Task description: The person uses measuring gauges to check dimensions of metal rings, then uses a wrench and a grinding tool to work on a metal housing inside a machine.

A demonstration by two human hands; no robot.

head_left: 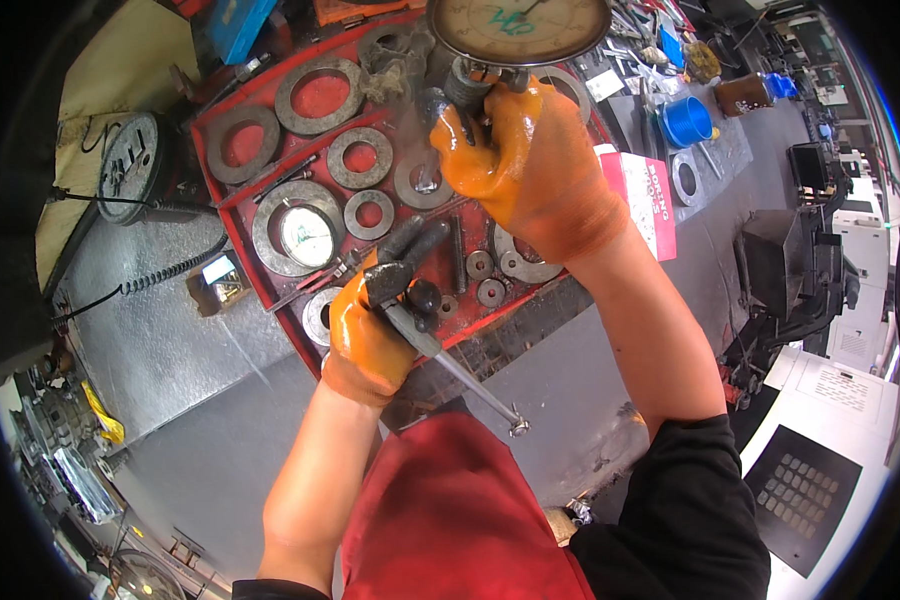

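Bench [170, 345]: metal-topped, showing to the left of the tray. Tray [495, 318]: red, shallow, divided, filled with metal parts. Right hand [535, 165]: orange glove with dark fingertips, over the tray's right side, fingers curled about the stem of the dial gauge. Left hand [365, 335]: matching glove, at the tray's near edge, closed about a metal rod, fingers pointing across the tray. Dial gauge [520, 30]: round, pale-faced, green-marked, held above the tray's far edge. Metal rod [475, 385]: slanted beyond the tray's near edge, small knobbed tip. Box [638, 190]: red and white, just right of the tray. Rings [266, 240]: grey metal, assorted diameters, lying in the tray. Cup [687, 122]: blue, cylindrical, farther right of the tray.
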